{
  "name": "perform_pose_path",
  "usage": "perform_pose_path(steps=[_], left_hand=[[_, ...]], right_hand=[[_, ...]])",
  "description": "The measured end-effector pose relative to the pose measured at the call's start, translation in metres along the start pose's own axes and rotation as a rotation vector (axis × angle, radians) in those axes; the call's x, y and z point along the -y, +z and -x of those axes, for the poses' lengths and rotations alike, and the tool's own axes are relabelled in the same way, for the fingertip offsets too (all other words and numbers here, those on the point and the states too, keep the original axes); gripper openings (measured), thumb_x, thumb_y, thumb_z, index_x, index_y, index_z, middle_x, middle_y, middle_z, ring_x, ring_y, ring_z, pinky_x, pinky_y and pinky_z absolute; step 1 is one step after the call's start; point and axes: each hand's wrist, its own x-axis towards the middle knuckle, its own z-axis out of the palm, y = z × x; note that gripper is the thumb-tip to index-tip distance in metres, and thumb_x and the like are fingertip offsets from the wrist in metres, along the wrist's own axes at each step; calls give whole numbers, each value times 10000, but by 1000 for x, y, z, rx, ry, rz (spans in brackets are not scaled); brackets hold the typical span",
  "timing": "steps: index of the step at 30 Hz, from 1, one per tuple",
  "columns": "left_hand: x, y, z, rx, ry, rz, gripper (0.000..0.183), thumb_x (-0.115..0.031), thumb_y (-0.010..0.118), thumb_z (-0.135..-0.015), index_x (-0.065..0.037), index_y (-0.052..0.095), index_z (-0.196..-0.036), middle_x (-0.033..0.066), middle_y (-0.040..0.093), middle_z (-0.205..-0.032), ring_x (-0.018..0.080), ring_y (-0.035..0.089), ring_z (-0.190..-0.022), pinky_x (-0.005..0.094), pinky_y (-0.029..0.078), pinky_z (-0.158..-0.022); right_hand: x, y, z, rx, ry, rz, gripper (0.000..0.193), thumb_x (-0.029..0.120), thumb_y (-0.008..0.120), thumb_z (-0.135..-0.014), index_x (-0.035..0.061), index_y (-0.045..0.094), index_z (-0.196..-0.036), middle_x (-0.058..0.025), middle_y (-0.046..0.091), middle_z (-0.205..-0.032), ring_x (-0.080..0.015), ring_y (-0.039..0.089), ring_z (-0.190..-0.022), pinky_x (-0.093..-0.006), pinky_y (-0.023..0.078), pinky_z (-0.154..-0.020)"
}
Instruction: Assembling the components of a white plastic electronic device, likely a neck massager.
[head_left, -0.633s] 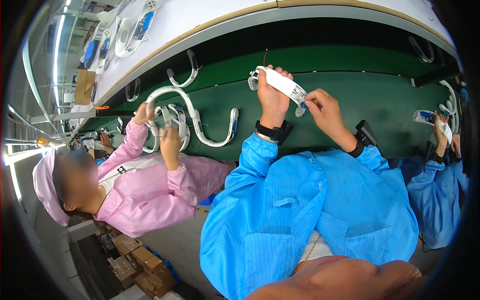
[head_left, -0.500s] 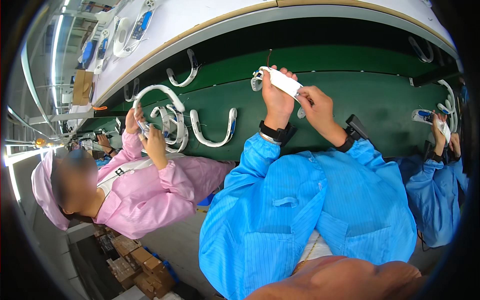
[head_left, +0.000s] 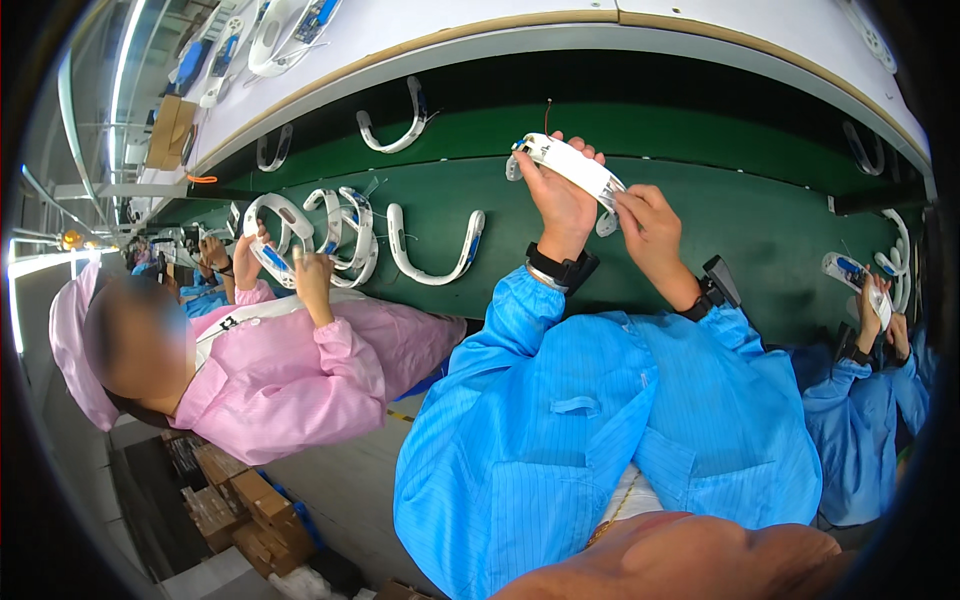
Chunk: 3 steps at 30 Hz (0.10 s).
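Over the green work surface (head_left: 610, 270) I hold a white curved plastic housing (head_left: 575, 165), tilted down to the right. My left hand (head_left: 562, 205) wraps around its left part from below, thumb at the end where small blue and metal parts and a thin dark red wire show. My right hand (head_left: 650, 228) pinches the housing's right end between thumb and fingers. What lies under those right fingertips is too small to make out. A white U-shaped housing (head_left: 438, 275) with a blue part inside lies to the left of my hands.
At left, a person in pink (head_left: 275, 370) handles a white curved housing (head_left: 262, 225) beside several others. At right, a person in blue (head_left: 865, 420) holds a white piece (head_left: 880, 303). A raised white shelf (head_left: 480, 22) with a wooden edge runs along the far side; cardboard boxes (head_left: 265, 520) stand low at left.
The housing in my hands has turned slightly, showing more of its curved side. My right hand has shifted a little right and down. The person in pink has lowered the housing they hold.
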Motion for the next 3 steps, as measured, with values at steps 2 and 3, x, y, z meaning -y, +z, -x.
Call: perform_pose_path(steps=[2, 3], left_hand=[[-4, -3, -3, -1, 11, -9, 624, -665, 336, -903, -72, 471, -1046, 99, 501, -901, 244, 476, -824, 403, 419, -789], [-5, -4, -2, -3, 13, -19, 625, -668, 343, -899, -75, 468, -1053, 100, 501, -906, 245, 477, -828, 404, 419, -789]], right_hand=[[-6, -1, 6, 15, 55, -100, 176, 1, 666, -785, 32, 682, -958, -105, 623, -830, -196, 625, -647, -304, 492, -548], [-10, 1, 11, 46, 88, -119, 181, 25, 673, -796, 42, 689, -975, -107, 626, -881, -179, 626, -658, -303, 498, -554]])
